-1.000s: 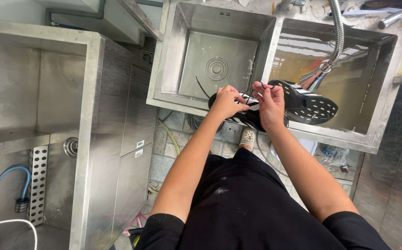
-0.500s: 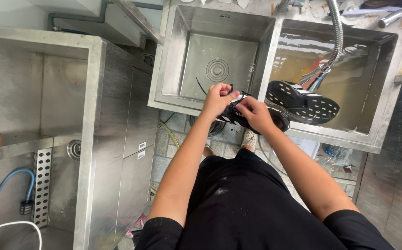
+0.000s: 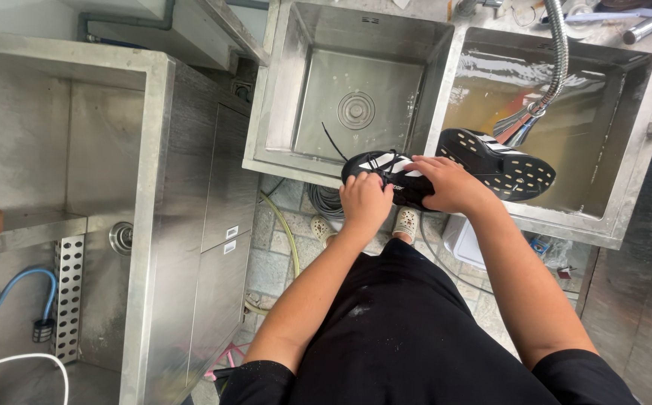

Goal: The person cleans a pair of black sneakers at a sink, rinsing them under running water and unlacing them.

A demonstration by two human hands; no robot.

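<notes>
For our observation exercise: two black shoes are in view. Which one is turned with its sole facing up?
The shoe over the right basin, resting on the sink's front rim: its studded sole faces up. The shoe in the hands shows its laces instead.

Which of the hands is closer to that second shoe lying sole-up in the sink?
The right. The right hand grips the black shoe beside the sole-up shoe, nearly touching it. The left hand sits farther away, on the held shoe's other side.

Held over the double sink's [image 3: 446,97] front rim: one shoe [image 3: 386,176] between both hands; another shoe [image 3: 502,165] in right basin.
</notes>
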